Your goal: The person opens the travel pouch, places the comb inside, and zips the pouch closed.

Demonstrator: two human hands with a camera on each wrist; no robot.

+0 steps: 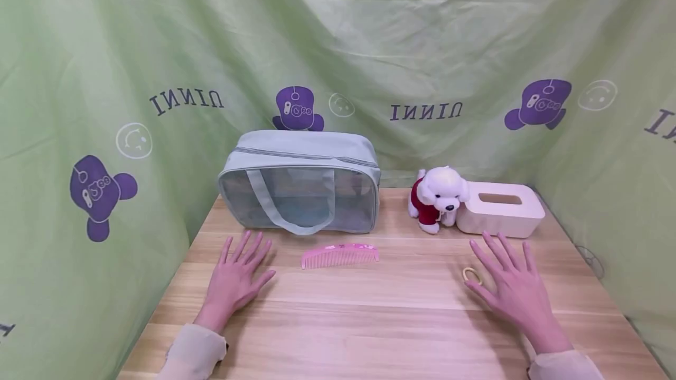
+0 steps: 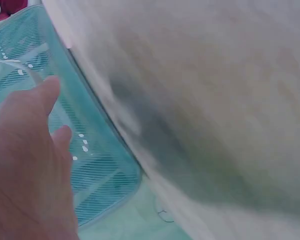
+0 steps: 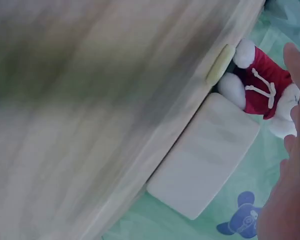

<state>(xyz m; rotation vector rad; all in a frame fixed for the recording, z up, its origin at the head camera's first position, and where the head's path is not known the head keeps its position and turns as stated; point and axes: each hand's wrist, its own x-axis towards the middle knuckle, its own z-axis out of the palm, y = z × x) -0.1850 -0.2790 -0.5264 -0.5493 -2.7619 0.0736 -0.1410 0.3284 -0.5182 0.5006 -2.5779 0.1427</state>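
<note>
My left hand (image 1: 232, 283) is spread with straight fingers over the table's left side, holding nothing. Just beyond its fingertips stands a grey-blue zip bag (image 1: 298, 192) with clear sides and a strap handle. To the right of that hand lies a pink comb (image 1: 340, 255), teeth facing me. Fingers also spread, my right hand (image 1: 514, 292) is over the right side, its thumb close to a small yellowish ring (image 1: 472, 276). Behind it sit a white plush dog (image 1: 442, 192) in a red top and a white tissue box (image 1: 500, 213). In the right wrist view the ring (image 3: 221, 65) appears edge-on.
The wooden table (image 1: 369, 321) meets a green printed curtain (image 1: 338, 46) at the back and both sides. A thin looped cord (image 1: 591, 260) shows by the table's right edge.
</note>
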